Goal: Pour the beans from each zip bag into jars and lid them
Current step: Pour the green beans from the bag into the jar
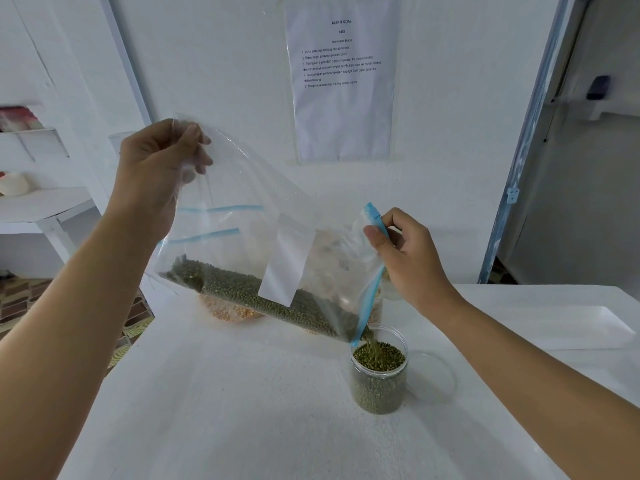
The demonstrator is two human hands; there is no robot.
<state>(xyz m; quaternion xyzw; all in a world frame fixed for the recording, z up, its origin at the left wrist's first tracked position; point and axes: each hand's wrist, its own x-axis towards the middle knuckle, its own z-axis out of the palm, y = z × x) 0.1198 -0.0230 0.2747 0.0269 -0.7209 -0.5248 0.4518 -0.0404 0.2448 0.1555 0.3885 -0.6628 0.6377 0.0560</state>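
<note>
Left hand point(157, 174) pinches the clear, crinkly zip bag's point(249, 237) corner; right hand point(405, 251) grips its blue seal, small round green beans point(263, 296) spilling into a cylindrical plastic jar point(379, 382).

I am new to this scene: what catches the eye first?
A clear zip bag, tilted above the table: the left hand grips its raised end, the right hand pinches its blue zip edge. From its low corner green beans stream into the open jar below.

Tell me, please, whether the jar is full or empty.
Nearly full: the green beans lie close under the rim of the jar, with more pouring in from the tilted bag.
</note>
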